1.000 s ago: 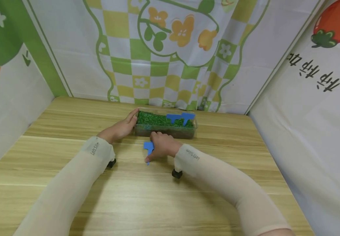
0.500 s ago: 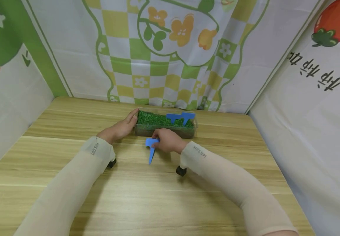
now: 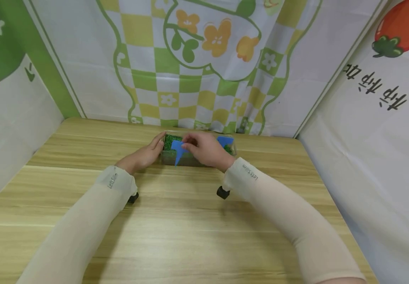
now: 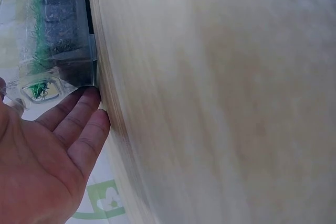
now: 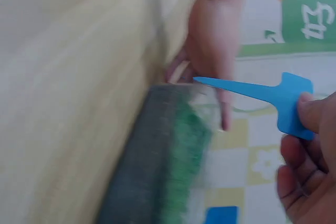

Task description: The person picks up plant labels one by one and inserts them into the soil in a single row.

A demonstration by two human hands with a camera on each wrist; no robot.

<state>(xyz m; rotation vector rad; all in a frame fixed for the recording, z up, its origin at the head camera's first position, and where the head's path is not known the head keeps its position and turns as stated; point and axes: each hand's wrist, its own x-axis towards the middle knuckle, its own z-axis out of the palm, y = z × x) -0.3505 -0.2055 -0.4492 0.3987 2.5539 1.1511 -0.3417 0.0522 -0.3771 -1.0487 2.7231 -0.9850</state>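
Note:
A clear plastic box (image 3: 168,159) with dark soil-like filling and green artificial grass (image 3: 169,142) stands near the back of the table. My left hand (image 3: 142,157) rests against its left end; in the left wrist view the fingers (image 4: 79,121) are extended along that end. My right hand (image 3: 209,150) pinches a blue T-shaped plant label (image 5: 294,105) by its wide head, between thumb and fingers. Its pointed stake tilts down in front of the box in the head view. Another blue plant label (image 3: 226,141) stands in the grass at the right, partly hidden by my right hand.
The wood-grain table (image 3: 162,228) stretches in front of the box. A checked curtain (image 3: 194,94) hangs right behind it, and white printed cloth walls (image 3: 364,130) flank both sides. A dark wrist-camera mount (image 3: 223,192) sticks out below my right sleeve.
My right hand picked the plant label up off the table and raised it up and away from me to the box, covering one of the standing labels. The left hand stays at the box's end.

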